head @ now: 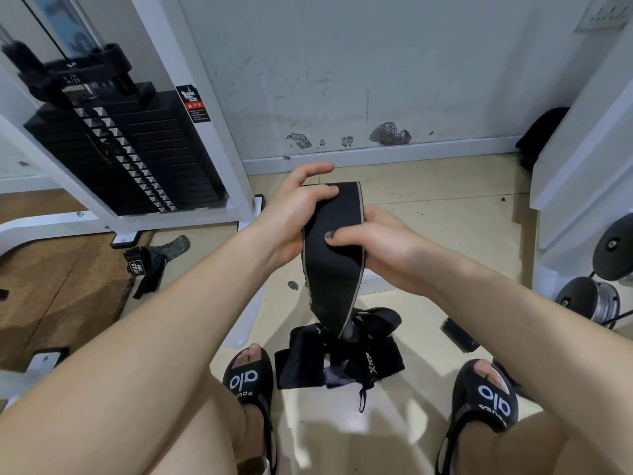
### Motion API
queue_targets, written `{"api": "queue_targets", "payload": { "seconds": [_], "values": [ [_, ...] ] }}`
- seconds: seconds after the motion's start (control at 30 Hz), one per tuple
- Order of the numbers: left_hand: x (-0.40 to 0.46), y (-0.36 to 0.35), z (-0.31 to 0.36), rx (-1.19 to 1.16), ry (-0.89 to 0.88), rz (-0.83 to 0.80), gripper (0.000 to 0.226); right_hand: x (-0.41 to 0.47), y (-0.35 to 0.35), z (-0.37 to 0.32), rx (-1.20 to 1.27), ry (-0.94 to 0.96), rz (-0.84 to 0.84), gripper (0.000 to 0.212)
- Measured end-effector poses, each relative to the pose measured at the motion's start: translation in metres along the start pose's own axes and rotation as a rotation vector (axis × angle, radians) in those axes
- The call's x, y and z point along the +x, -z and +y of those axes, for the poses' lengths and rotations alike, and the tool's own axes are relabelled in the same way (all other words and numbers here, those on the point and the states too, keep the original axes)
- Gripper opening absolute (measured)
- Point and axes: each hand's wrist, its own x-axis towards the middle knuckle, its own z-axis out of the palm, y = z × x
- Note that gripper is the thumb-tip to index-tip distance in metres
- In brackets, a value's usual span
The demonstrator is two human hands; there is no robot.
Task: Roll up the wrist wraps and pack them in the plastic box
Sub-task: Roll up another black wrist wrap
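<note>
— Between both hands, above the floor: black wrist wrap point(330, 255) with a pale edge stripe, held up at chest-forward height, upper end flat and wide, lower end hanging down and narrowing toward a heap below.

— And the grip?

— Left hand point(294, 214) curled round the top left edge of the strap, thumb across the front, forefinger lifted off above. Right hand point(373, 241) clasping the right edge, thumb pressed on the front face with its dark nail showing. Neither hand released; both grasping the same strap.

— Below that?

— Pile of loose wraps point(342, 354) lying tangled on the beige floor point(445, 207), between two feet in black slides, left slide point(248, 378) and right slide point(486, 395). Hanging tail of the held strap touching or just reaching the pile; cannot tell which. Thin cord loop trailing from the near side of the heap.

— Plastic box?

— Possibly the pale clear edge point(245, 323) just left of the pile, behind the left forearm; too hidden to say.

— Farther out?

— Off to the left, another black strap point(147, 265) with a white label, lying on the edge of a brown mat point(58, 286). Behind it, black weight stack point(126, 149) in a white frame. Straight ahead, scuffed white wall point(359, 80) with chipped patches near the skirting. At far right, round weight plates point(589, 299) beside white framework.
</note>
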Motion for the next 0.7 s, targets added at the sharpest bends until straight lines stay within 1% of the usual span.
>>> {"api": "queue_targets", "payload": {
  "seconds": [0.07,0.13,0.23,0.3,0.37,0.43,0.5,0.53,0.57,0.63,0.7],
  "values": [
    [0.004,0.005,0.002,-0.046,-0.004,0.049,0.032,-0.003,-0.001,0.002,-0.136,-0.048,-0.036,0.028],
    [0.006,0.009,0.001,-0.026,0.0,0.06,0.03,-0.004,-0.001,0.001,-0.153,-0.038,-0.02,0.025],
    [0.001,0.009,-0.001,0.131,0.041,-0.077,0.03,-0.002,0.0,-0.006,-0.058,0.039,0.034,0.024],
    [-0.002,0.008,-0.003,0.162,0.04,-0.116,0.032,-0.003,0.002,-0.01,0.003,0.058,0.013,0.024],
    [-0.002,0.008,-0.002,0.124,0.015,-0.074,0.032,-0.005,0.002,-0.009,0.007,0.03,-0.047,0.025],
    [0.0,0.009,0.0,0.033,0.002,-0.007,0.028,-0.007,0.002,-0.005,-0.086,-0.025,-0.083,0.025],
    [0.001,0.011,0.002,-0.033,-0.003,0.061,0.024,-0.008,0.001,-0.002,-0.174,-0.057,-0.071,0.026],
    [0.002,0.013,0.002,-0.005,-0.009,0.073,0.022,-0.007,0.0,-0.002,-0.174,-0.051,-0.045,0.026],
    [0.001,0.014,0.001,0.069,-0.01,0.059,0.022,-0.007,0.0,-0.003,-0.146,-0.031,-0.016,0.026],
    [-0.002,0.015,-0.001,0.239,0.016,-0.031,0.026,-0.005,0.001,-0.007,-0.074,0.018,0.027,0.025],
    [-0.005,0.013,-0.003,0.252,0.032,-0.088,0.031,-0.005,0.003,-0.01,-0.049,0.046,0.039,0.024]
  ]
}}
